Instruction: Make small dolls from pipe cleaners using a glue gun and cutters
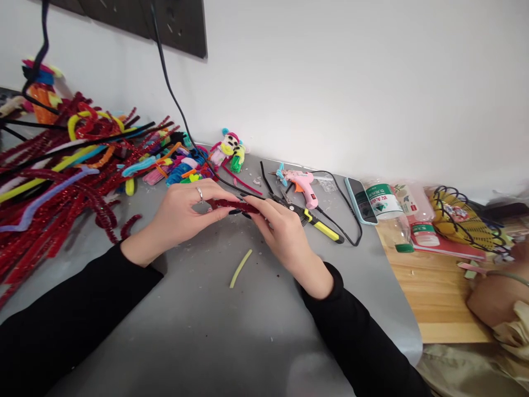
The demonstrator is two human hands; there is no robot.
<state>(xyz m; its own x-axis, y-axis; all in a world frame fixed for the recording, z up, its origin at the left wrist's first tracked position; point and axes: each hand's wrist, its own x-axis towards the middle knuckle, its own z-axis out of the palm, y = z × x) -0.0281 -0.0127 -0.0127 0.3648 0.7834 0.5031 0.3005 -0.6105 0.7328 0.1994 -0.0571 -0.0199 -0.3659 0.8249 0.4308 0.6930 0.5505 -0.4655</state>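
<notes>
Both hands pinch a dark red pipe cleaner (225, 204) held level over the grey table mat. My left hand (182, 207), with a ring on one finger, closes on its left part. My right hand (283, 226) grips the right part, and the fingertips of the two hands nearly meet. Fingers hide much of the piece, so I cannot tell whether it is folded or bundled. Below the hands lies a short pale yellow-green pipe cleaner (240, 268). Just beyond my right hand are yellow-and-black handled pliers (322, 225) and a pink glue gun (303, 184).
A large heap of pipe cleaners (53, 182) fills the left. Small pipe-cleaner figures (227, 149) stand by the wall. A phone (361, 201), plastic bottles (386, 207) and a yellow basket (463, 220) are at right, near another person's arm (500, 292). Black cords cross the mat.
</notes>
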